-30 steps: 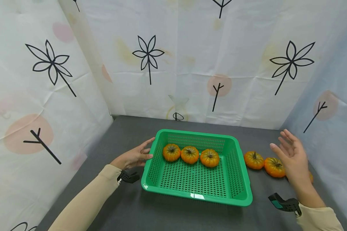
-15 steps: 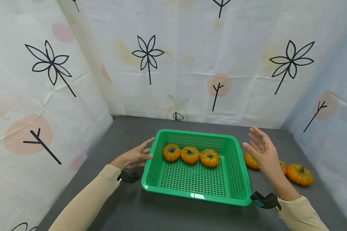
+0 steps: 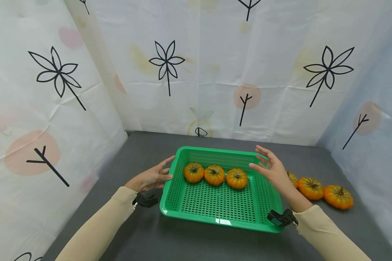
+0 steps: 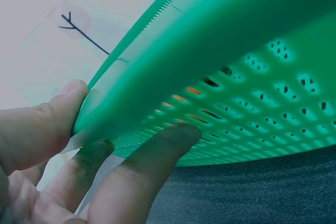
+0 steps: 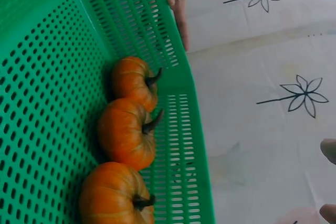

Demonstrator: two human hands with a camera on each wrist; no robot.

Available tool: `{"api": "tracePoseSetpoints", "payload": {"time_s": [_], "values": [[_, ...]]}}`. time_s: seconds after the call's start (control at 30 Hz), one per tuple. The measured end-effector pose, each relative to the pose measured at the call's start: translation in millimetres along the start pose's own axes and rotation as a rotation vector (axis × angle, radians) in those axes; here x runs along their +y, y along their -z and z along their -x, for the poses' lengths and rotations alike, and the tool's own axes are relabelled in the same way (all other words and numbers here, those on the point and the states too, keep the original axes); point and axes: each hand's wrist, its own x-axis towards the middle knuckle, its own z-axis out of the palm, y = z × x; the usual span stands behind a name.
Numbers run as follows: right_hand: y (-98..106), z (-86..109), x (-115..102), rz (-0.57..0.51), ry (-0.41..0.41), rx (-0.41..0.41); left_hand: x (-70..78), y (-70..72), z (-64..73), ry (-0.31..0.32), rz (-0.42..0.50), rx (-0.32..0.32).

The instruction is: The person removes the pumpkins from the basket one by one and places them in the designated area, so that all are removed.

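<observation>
A person's right hand (image 3: 274,174) passes above the right side of a green basket (image 3: 196,217) on the grey worktop (image 3: 143,232), having swung left from over the loose pumpkins within the past second. Its grip is released, fingers parted, nothing held. The left hand (image 3: 151,177) grasps the basket's left rim, thumb and fingers set at the edge and the wall beneath.

Inside, three orange pumpkins (image 3: 214,175) line the far side, left to right, stems showing; the near floor of the basket is bare mesh. Three more pumpkins (image 3: 311,188) sit in a row on the worktop to the right, the leftmost partly hidden by the right arm. The shift brings both hands to the basket but appears to leave the tally untouched: three in, three out.
</observation>
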Motion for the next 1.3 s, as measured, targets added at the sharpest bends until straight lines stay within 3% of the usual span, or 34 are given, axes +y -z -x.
{"api": "tracePoseSetpoints", "payload": {"time_s": [0.5,0.8,1.3], "values": [[-26.1,-32.3,25.4,0.062,-0.211,-0.222,-1.5,1.4,-0.1,-0.003,-0.002,0.012],[-36.9,-38.3,41.1,0.101,-0.302,-0.232,-0.6,0.5,-1.0,-0.002,-0.005,0.006],[-42.7,-44.6,52.5,0.239,-0.335,-0.244,0.1,1.5,-0.3,0.002,0.006,0.002]]}}
